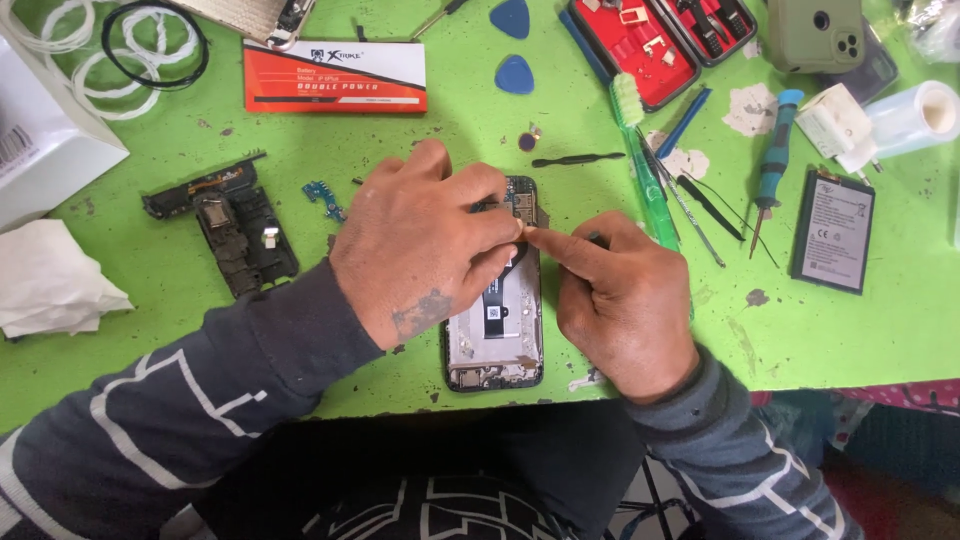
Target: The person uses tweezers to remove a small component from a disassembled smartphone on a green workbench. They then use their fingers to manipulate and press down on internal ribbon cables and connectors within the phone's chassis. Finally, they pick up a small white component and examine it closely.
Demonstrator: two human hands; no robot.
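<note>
An opened phone (495,345) lies face down near the six o'clock edge of the green tabletop (860,330), its back cover off and the inner boards and a black flex strip showing. Both hands work over its upper half. The left hand (425,250) rests flat across the phone's top, fingers curled downward and pressing on the parts there. The right hand (620,300) comes in from four o'clock, its forefinger stretched out so the tip meets the left hand's fingertips above the phone's middle; its other fingers are folded around a thin dark tool, though how firmly cannot be told.

At nine o'clock from the phone lies a black inner frame piece (232,228), with a small blue circuit board (322,197) between it and the left hand. A crumpled white tissue (50,280) sits further out at nine o'clock. At eleven o'clock lies a red and white box (335,76). Two blue picks (513,72) lie at twelve o'clock, and a red tool case (640,45) at one o'clock. A green toothbrush (642,165) runs just beside the right hand at two o'clock. A blue-handled screwdriver (772,165) and a flat battery (833,230) lie at three o'clock.
</note>
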